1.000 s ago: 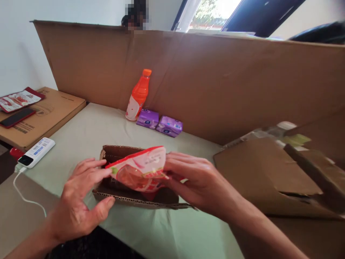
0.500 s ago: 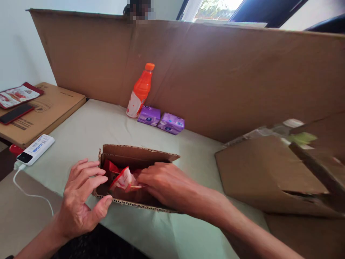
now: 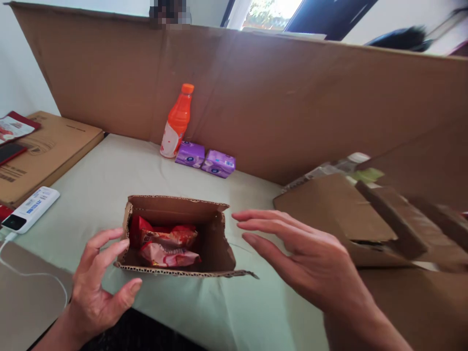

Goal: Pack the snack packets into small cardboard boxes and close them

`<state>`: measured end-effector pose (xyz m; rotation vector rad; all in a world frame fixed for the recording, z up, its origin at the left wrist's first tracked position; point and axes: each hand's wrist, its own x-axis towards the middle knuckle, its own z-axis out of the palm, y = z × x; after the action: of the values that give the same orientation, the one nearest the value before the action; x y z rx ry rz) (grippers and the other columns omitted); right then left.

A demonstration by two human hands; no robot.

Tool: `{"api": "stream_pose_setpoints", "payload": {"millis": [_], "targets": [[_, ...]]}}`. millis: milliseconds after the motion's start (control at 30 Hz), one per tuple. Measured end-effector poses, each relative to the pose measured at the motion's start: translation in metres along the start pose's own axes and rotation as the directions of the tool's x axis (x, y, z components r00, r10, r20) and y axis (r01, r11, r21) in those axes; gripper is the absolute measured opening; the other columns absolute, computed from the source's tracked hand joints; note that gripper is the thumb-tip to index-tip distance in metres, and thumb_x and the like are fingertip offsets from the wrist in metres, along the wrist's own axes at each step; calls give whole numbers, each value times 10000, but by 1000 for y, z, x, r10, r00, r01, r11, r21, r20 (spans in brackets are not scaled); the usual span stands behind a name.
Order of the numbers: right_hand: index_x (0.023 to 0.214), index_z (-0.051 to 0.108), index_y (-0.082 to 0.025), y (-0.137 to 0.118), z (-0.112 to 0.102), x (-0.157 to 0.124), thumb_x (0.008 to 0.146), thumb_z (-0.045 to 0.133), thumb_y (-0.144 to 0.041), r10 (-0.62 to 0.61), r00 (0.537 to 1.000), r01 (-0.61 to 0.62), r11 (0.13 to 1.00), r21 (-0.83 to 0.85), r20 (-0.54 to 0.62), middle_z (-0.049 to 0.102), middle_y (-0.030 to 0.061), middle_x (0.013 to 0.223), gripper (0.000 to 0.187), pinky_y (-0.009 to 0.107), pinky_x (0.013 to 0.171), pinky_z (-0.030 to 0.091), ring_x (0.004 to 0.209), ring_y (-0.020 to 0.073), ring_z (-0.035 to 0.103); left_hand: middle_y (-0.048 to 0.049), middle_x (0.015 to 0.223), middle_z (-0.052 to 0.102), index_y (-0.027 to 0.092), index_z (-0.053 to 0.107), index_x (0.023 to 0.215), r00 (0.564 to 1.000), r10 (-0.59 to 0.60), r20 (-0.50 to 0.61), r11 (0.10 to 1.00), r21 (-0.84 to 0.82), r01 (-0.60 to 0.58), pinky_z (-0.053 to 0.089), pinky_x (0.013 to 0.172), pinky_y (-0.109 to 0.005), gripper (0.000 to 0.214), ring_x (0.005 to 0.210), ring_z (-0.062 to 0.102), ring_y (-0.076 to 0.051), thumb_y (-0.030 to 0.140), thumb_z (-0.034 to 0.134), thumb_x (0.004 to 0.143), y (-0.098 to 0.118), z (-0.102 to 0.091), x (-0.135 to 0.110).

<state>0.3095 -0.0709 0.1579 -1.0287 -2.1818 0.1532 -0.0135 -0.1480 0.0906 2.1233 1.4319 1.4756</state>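
Note:
An open cardboard box (image 3: 215, 243) stands on the pale green tablecloth with red-and-white snack packets (image 3: 170, 256) lying inside toward its left end. My left hand (image 3: 98, 278) is beside the box's left end, fingers apart and curved, the fingertips at or very near the wall; whether they touch I cannot tell. To the right of the box hovers my right hand (image 3: 303, 253), with nothing in it, its fingers stretched out toward the box and its thumb below them.
Against the cardboard partition (image 3: 256, 107) stand an orange drink bottle (image 3: 178, 122) and two purple tissue packs (image 3: 204, 158). A larger carton (image 3: 329, 209) with a clear bottle in it sits at right. At left are a white power bank (image 3: 32, 209) with a cable and a flat carton (image 3: 54, 151).
My right hand has come out of the box, letting go of the packet, and moved right. The packet now lies in the box. My left hand stays by the left end.

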Motion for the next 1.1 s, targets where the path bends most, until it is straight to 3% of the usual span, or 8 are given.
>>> {"api": "stream_pose_setpoints", "payload": {"millis": [100,267,433,567,700,900,1000,1100], "targets": [[1029,716,-271,-3,2,-13,934,661,-318,18,998,-22,998,64,57,789,52,1010,120,322,769,610,906,213,752,-76,1298,618,318,553,1385,999,29,41,999,-46,-27,474,1065,-456,579,1209,577,-289,176,705,845,3,6,6],[1166,709,-230,-8,16,-23,999,491,-548,29,971,-69,985,161,236,776,105,1115,419,389,816,627,1006,256,744,-45,1127,713,335,559,1354,997,-36,62,994,-103,42,429,1112,-487,498,1150,619,-274,193,664,887,8,14,6],[1205,688,-244,-2,22,-26,954,544,-605,25,965,-67,986,154,262,725,125,1245,463,434,900,608,1145,290,695,-44,1175,686,327,395,1493,994,-106,18,994,12,105,512,1042,-422,606,1087,664,-222,171,598,944,7,18,1],[1219,657,-252,6,29,-14,952,623,-442,-5,995,-7,993,120,104,609,133,1406,329,416,974,570,1229,273,640,-99,1313,614,231,468,1429,998,16,-57,972,236,-2,536,1041,-399,502,1210,619,-235,175,602,949,5,22,11],[1427,510,-246,18,42,3,937,626,-480,63,990,-62,998,18,-123,496,163,1506,556,523,1059,486,1340,321,527,-147,1432,527,190,522,1354,998,58,-32,946,321,-45,528,1059,-413,387,1319,550,-255,185,568,970,5,26,20],[1168,698,-212,26,58,-3,1020,459,-505,-54,989,43,995,86,134,730,120,1187,406,484,964,509,1118,277,665,-173,1485,474,182,499,1364,1000,21,9,931,363,-23,529,1046,-486,395,1353,510,-294,249,552,979,-4,26,18],[1281,662,-196,23,57,-14,1026,434,-512,-95,978,84,994,69,183,691,146,1295,466,517,995,488,1227,303,617,-131,1434,525,203,569,1237,992,49,113,951,298,-81,493,1078,-513,264,1370,480,-290,207,492,984,-11,27,19],[1393,584,-182,19,52,-17,982,488,-590,-111,958,107,994,30,265,632,173,1383,587,543,1037,467,1309,330,555,-117,1401,546,203,585,1175,991,57,122,968,235,-85,464,1092,-525,236,1387,448,-295,183,471,970,-18,30,21]]}}
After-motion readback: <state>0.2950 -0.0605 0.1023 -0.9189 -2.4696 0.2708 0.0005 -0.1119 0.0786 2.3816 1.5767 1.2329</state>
